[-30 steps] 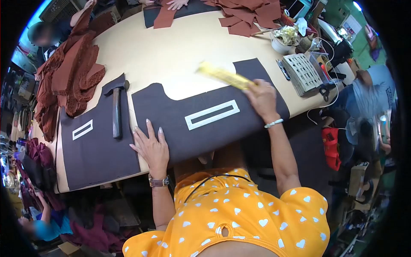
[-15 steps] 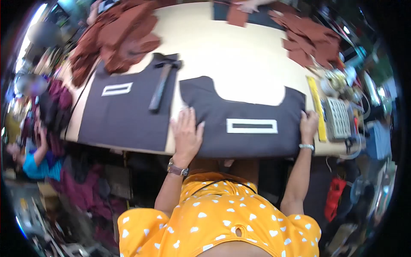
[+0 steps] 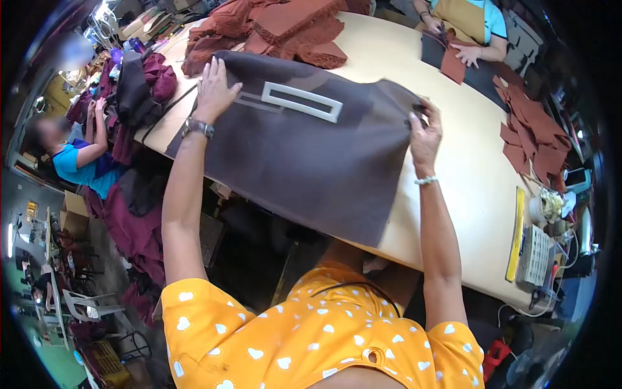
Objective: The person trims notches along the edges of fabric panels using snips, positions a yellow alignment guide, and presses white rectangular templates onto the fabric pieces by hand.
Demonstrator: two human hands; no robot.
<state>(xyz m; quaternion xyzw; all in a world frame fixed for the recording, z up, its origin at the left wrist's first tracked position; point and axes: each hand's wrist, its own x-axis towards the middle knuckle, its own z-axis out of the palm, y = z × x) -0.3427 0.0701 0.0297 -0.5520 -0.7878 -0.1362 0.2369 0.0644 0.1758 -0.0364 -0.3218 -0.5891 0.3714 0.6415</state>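
Note:
A dark grey-brown fabric panel [image 3: 311, 162] with a white rectangular frame [image 3: 301, 102] on it lies across the left part of the table. My left hand [image 3: 217, 92] rests on its upper left corner, fingers stretched out and thumb apart. At the opposite edge my right hand [image 3: 426, 136] pinches the panel, which is slightly raised and creased there. Another dark panel lies beneath it, mostly covered; only a strip shows at the left. The hammer is out of sight.
Rust-coloured cloth pieces [image 3: 285, 32] are heaped at the back, with more cut pieces [image 3: 534, 133] at the right. A yellow ruler [image 3: 515, 233] lies beside a pale slotted box [image 3: 536, 256]. One person works across the table, another at the left.
The panel under my hands has moved left over the other dark panel, covering it. Both hands moved up and left with it. The hammer has gone from view, and my view has turned.

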